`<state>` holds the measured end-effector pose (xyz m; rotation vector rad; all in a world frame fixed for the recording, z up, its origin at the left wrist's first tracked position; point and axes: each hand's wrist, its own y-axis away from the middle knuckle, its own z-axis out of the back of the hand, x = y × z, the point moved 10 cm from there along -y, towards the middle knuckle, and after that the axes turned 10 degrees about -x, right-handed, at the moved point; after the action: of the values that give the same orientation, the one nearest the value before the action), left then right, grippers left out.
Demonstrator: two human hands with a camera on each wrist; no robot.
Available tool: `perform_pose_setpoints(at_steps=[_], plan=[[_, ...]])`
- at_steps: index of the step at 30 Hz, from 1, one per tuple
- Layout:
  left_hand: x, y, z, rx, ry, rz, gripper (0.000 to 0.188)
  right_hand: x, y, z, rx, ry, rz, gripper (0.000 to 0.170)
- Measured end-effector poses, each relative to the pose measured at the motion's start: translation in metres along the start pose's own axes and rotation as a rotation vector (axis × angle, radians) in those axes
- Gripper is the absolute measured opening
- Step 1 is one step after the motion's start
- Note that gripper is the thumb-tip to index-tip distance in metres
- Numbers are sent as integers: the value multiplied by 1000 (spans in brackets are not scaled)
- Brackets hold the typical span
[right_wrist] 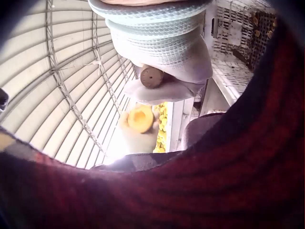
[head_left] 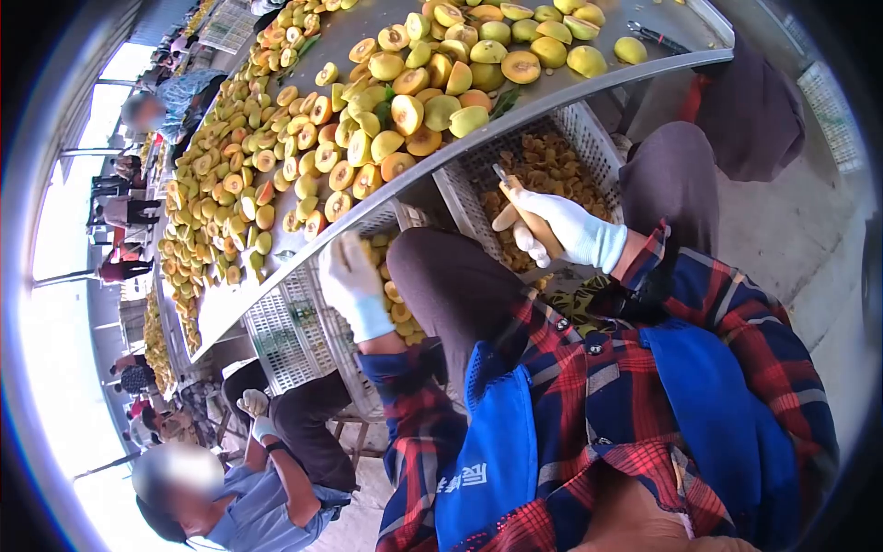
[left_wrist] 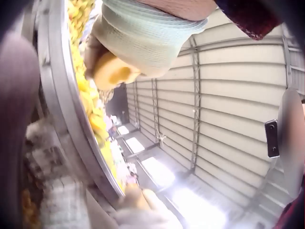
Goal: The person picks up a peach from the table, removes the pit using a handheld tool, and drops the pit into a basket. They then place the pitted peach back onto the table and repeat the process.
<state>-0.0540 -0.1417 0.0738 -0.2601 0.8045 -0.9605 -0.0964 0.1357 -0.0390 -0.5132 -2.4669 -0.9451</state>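
Note:
In the head view my gloved left hand point(head_left: 354, 285) is blurred, over a crate beside the table edge. The left wrist view shows it gripping a fruit half point(left_wrist: 112, 71); the right wrist view shows that fruit half point(right_wrist: 141, 119) with a hollow in its orange cut face, held by the left hand point(right_wrist: 140, 140). My gloved right hand point(head_left: 575, 230) grips a tool's wooden handle point(head_left: 536, 224), its metal tip pointing up and left, above a crate of orange-brown pieces point(head_left: 552, 156). The handle's round end point(right_wrist: 151, 77) pokes from the right hand point(right_wrist: 167, 57).
Many halved fruits point(head_left: 368, 120) cover the metal table, whose raised rim point(head_left: 515, 124) runs past both hands. A pen-like object point(head_left: 658, 38) lies at its corner. Fruit halves fill a crate point(head_left: 379, 400) by my knee. A seated person point(head_left: 276, 497) is at lower left; others stand farther off.

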Motion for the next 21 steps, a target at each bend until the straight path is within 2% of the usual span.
perform_pose_setpoints(at_steps=[1, 2, 4, 6, 7, 8, 9, 10, 12, 14, 15, 17, 18, 20, 21], plan=[[28, -10, 2, -36, -106, 26, 30, 2, -1, 4, -17, 37, 33, 52], [47, -20, -3, 24, -119, 77, 34, 4, -2, 7, -35, 75, 66, 52], [20, -39, -7, 33, -169, 47, 37, -2, -8, 11, -48, 87, 71, 50], [34, -59, -57, 119, -292, -25, 41, -3, -5, 12, -94, 165, 66, 52], [27, -70, -80, 92, -377, -262, 47, -2, -4, 12, -109, 204, 78, 51], [18, -73, -98, 189, -700, -284, 55, -1, -3, 12, -119, 245, 97, 50], [10, -75, -110, 259, -745, -326, 63, 0, -1, 11, -114, 256, 118, 49], [11, -78, -126, 334, -772, -284, 66, 2, 0, 11, -110, 265, 133, 48], [21, -83, -145, 498, -678, -179, 66, 5, 2, 12, -112, 243, 144, 41], [24, -81, -150, 512, -515, -91, 61, 11, 4, 10, -103, 244, 152, 40], [24, -76, -150, 504, -516, -96, 61, 11, 4, 10, -105, 250, 147, 41], [13, -71, -141, 359, -275, -67, 59, 11, 6, 7, -125, 302, 170, 43], [15, -67, -138, 375, -254, 13, 60, 10, 6, 4, -124, 302, 171, 43], [15, -62, -129, 250, -132, 17, 51, 13, 5, -2, -92, 348, 238, 45], [20, -60, -127, 247, -133, 25, 51, 12, 4, -5, -86, 349, 234, 46]])
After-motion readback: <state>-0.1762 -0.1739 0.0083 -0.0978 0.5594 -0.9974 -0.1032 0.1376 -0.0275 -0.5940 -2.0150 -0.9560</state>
